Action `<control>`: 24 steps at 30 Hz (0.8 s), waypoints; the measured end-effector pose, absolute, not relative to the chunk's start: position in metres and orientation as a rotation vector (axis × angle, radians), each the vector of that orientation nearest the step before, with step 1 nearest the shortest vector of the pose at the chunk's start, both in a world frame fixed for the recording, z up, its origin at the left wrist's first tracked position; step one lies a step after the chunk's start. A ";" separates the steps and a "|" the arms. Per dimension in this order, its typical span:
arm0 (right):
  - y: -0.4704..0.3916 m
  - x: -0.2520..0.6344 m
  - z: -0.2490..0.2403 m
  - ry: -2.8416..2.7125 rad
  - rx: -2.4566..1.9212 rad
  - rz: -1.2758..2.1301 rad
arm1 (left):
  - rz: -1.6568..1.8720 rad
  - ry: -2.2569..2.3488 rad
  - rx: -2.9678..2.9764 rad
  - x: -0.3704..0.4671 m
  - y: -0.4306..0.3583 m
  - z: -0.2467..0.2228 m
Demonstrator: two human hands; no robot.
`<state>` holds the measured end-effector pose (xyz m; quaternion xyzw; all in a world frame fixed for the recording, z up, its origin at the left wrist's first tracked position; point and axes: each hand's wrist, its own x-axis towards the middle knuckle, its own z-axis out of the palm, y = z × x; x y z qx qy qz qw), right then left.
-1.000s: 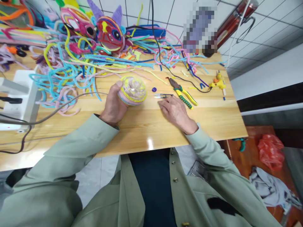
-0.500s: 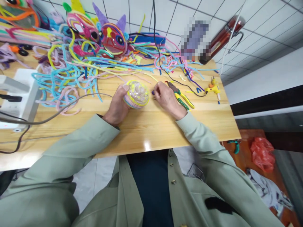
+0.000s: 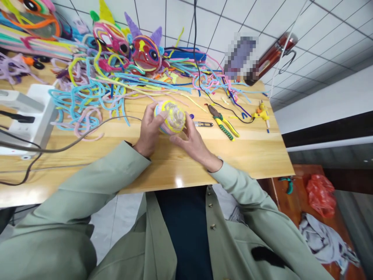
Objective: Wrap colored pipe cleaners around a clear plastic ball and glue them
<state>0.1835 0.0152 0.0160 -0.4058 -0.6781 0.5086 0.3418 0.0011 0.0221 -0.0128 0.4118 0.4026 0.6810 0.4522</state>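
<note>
Between my hands is a round craft piece, wound with yellow, pink and blue pipe cleaners over a clear, shiny middle. My left hand is closed round its left side, thumb across the front. At its right edge my right hand grips it, with the fingertips behind the rim and the thumb below. Just beyond the right fingers lie thread snips and a small blue-purple bit. Farther right, pliers with green and yellow handles rest on the wooden table.
Loose pipe cleaners cover the back and left. Finished fish-like figures stand behind them. A white power strip with cables sits at left. A yellow glue gun lies at right, and a red flask stands by the tiled wall.
My right hand has moved left from beside the thread snips onto the craft piece, uncovering the snips. The piece has turned slightly in my left hand. The view has shifted a little.
</note>
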 end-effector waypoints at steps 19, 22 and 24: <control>0.016 0.191 0.027 -1.816 -1.142 1.170 | 1.732 1.184 1.814 0.002 0.008 -0.004; 0.015 0.193 0.025 -1.811 -1.181 1.194 | 1.724 1.176 1.847 0.002 0.009 -0.006; 0.016 0.196 0.023 -1.804 -1.205 1.230 | 1.703 1.176 1.846 0.001 0.009 -0.008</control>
